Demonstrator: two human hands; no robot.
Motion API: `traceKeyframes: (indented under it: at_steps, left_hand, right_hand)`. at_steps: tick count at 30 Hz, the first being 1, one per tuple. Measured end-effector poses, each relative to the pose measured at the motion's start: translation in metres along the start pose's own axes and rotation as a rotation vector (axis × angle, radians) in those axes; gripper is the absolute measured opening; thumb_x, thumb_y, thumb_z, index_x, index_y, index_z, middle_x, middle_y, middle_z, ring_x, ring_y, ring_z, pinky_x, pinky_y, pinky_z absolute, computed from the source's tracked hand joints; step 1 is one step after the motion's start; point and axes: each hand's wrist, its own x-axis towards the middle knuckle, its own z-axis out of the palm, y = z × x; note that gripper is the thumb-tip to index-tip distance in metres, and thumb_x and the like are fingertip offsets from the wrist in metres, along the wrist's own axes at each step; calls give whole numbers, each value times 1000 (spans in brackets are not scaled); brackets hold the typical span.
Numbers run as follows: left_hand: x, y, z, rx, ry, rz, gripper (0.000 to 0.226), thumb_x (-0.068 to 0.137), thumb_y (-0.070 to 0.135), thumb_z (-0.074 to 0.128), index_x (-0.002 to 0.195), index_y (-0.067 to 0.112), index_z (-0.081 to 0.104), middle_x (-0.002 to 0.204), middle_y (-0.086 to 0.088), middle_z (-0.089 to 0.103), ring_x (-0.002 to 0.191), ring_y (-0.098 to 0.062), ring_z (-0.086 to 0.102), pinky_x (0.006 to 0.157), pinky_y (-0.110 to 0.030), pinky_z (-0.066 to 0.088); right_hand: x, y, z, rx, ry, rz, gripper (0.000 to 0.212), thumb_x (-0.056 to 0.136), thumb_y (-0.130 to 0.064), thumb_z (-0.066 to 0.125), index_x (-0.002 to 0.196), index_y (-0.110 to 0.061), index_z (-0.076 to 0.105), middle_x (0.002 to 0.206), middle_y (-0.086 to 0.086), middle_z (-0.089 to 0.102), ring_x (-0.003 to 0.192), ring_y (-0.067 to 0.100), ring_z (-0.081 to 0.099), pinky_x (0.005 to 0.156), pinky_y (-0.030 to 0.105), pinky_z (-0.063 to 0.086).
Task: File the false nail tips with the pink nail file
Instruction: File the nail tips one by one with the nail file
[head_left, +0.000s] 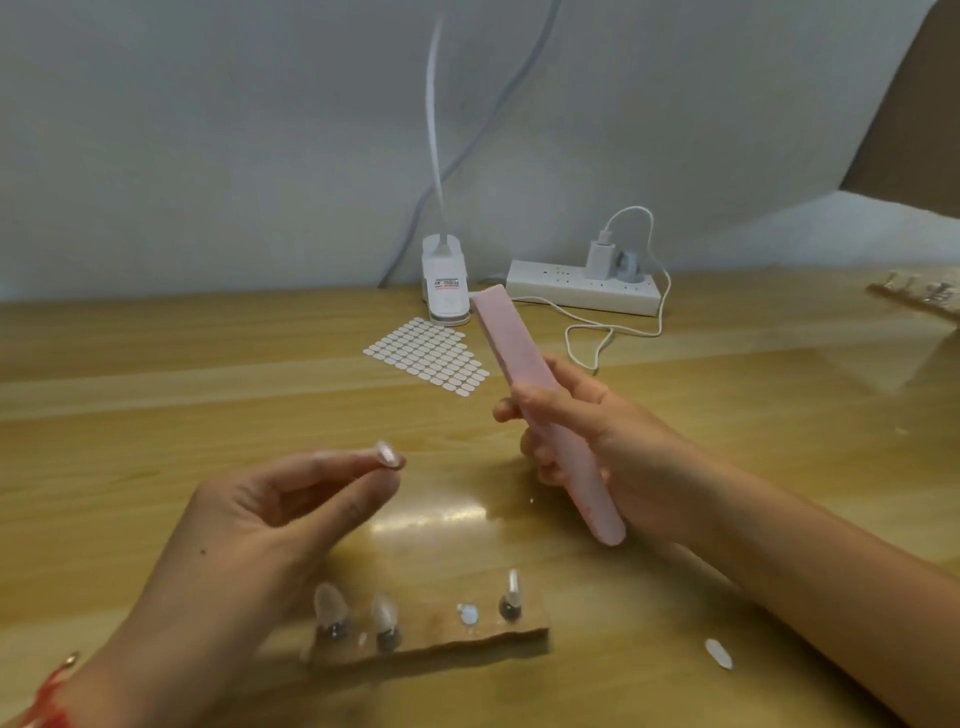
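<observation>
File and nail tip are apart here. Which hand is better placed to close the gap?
Right, probably. The right hand grips the pink file with its upper length free, tilted toward the nail tip. The left hand only pinches that tip at its fingertips, holding it up.

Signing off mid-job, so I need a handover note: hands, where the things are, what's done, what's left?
Left hand pinches one false nail tip, raised.
Right hand grips the pink nail file, apart from that tip.
Wooden block: three tips on stands; one loose tip on the table.
Done: tip and file in hand.
Left: file the held tip; others' state unclear.
</observation>
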Motion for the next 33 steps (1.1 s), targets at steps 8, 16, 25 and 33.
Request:
traceKeyframes:
  at_steps: [8, 16, 25, 33]
  left_hand:
    - [-1, 0, -3, 53, -61, -26, 26, 57, 51, 81, 82, 46, 75, 87, 15, 75, 89, -3, 69, 79, -14, 52]
    - [-3, -1, -7, 86, -61, 30, 21, 64, 48, 73, 84, 44, 75, 90, 17, 74, 90, -10, 65, 85, -26, 45]
    - [2, 4, -9, 96, -51, 81, 23, 69, 32, 69, 89, 25, 78, 93, 10, 74, 98, -17, 62, 85, -18, 47]
    - [0, 7, -8, 125, -40, 77, 22, 67, 34, 68, 86, 29, 78, 89, 15, 73, 90, -17, 59, 80, -21, 45]
  right_hand:
    - [-13, 3, 16, -764, -45, -476, 45, 93, -43, 44, 135, -60, 44, 102, -28, 54, 91, -3, 52, 75, 10, 40]
    - [-20, 13, 31, -939, -100, -632, 34, 96, -37, 54, 129, -39, 62, 103, -2, 57, 98, 15, 56, 78, 15, 42]
    - [-20, 14, 39, -903, -130, -623, 40, 92, -39, 48, 130, -43, 60, 103, -4, 57, 97, 17, 55, 76, 16, 42]
    - [-22, 15, 41, -907, -142, -614, 37, 93, -39, 55, 130, -43, 59, 103, -4, 55, 95, 18, 55, 74, 16, 41]
